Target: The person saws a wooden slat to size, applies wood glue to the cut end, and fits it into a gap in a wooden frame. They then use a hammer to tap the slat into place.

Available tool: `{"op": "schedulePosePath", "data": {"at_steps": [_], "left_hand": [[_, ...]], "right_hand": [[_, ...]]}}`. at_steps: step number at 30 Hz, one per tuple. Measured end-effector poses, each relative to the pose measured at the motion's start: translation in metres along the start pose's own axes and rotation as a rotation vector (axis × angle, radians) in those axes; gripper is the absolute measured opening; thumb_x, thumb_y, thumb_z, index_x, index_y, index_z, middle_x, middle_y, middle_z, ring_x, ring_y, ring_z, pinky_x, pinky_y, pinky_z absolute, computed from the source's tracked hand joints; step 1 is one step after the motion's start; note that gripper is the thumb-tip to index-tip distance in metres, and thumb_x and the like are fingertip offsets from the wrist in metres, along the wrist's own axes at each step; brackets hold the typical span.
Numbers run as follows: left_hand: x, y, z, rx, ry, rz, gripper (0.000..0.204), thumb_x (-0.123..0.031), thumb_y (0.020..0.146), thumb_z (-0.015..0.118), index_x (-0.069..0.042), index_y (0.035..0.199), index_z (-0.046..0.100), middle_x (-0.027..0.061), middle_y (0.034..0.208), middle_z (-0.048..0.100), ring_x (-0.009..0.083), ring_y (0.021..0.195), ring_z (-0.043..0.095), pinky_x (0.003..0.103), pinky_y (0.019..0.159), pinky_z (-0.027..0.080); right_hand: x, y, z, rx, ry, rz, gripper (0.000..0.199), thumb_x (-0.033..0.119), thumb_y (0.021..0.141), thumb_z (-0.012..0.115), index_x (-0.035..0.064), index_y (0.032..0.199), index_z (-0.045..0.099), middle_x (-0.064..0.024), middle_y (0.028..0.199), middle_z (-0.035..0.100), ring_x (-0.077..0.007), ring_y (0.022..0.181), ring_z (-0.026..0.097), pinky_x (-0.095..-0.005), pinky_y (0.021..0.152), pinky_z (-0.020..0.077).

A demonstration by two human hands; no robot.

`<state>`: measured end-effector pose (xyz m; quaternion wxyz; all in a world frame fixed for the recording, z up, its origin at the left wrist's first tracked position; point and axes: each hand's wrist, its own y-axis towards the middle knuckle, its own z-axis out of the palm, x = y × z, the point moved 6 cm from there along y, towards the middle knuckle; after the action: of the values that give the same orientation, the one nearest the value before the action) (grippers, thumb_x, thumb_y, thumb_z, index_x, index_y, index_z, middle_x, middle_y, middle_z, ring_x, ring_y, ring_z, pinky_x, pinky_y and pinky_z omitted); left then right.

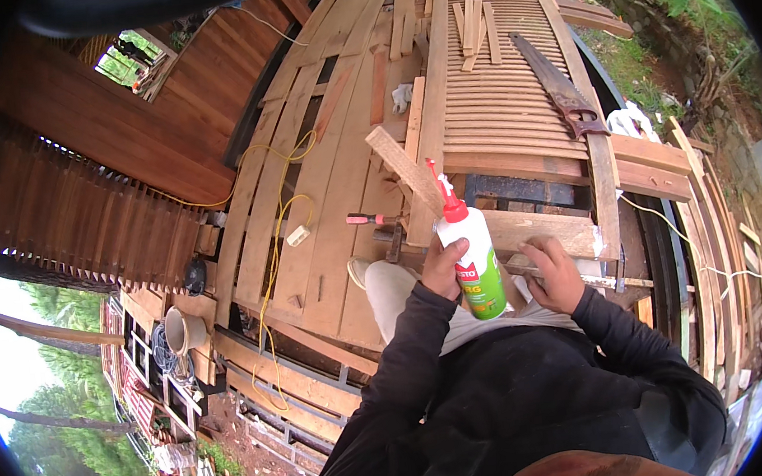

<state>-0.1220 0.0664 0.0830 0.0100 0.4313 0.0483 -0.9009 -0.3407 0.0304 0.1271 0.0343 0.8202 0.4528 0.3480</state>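
Observation:
In my left hand point(443, 269) is a white and green squeeze bottle point(481, 261) with a red cap and thin red nozzle, held upright with the fingers wrapped round it. My right hand point(555, 275) rests by the near rail point(539, 231) of a louvred wooden panel, fingers bent and apart, the tips against the wood. Nothing shows in its grasp. Just beyond the bottle a short wooden strip point(404, 171) lies slanted, its lower end hidden behind the nozzle. A hammer point(395, 242) and a red-handled tool point(365, 218) lie left of the bottle.
The slatted panel point(491, 92) carries a handsaw point(558, 86) and several loose wood strips point(475, 30). A yellow cord point(281, 219) with a white socket block point(298, 236) crosses the plank floor point(328, 152). Long battens point(706, 273) are stacked at right; a bucket point(184, 333) stands at left.

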Motion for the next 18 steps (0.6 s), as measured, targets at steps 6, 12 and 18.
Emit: {"op": "schedulePosePath", "data": {"at_steps": [6,12,18], "left_hand": [[-0.009,0.007,0.022,-0.015,0.072,-0.231,0.053,-0.045,0.112,0.046,-0.004,0.146,0.051,0.0132,0.129,0.067,0.0244,0.120,0.067,0.037,0.101,0.056],[-0.018,0.002,0.032,0.011,0.118,-0.226,0.063,-0.054,0.114,0.031,-0.004,0.142,0.056,0.0119,0.126,0.066,0.0219,0.114,0.067,0.033,0.097,0.056],[-0.053,-0.019,0.018,-0.211,0.680,0.001,0.072,-0.007,0.111,0.044,-0.015,0.171,0.006,0.0088,0.100,0.062,0.0087,0.057,0.052,0.026,0.053,0.049]], "right_hand": [[0.071,0.062,-0.023,0.114,-0.471,-0.777,0.054,0.022,0.090,0.062,0.0233,0.144,0.058,-0.0058,0.161,0.048,-0.0306,0.153,0.039,-0.0588,0.128,0.0265],[0.074,0.059,-0.018,0.046,-0.463,-0.887,0.045,0.023,0.089,0.063,0.0202,0.133,0.062,-0.0054,0.151,0.056,-0.0296,0.150,0.045,-0.0631,0.125,0.0284],[0.017,0.077,-0.074,-0.315,0.344,-0.216,0.073,0.019,0.072,0.092,0.0063,0.136,0.060,-0.0156,0.138,0.062,-0.0334,0.132,0.060,-0.0541,0.117,0.0425]]}}
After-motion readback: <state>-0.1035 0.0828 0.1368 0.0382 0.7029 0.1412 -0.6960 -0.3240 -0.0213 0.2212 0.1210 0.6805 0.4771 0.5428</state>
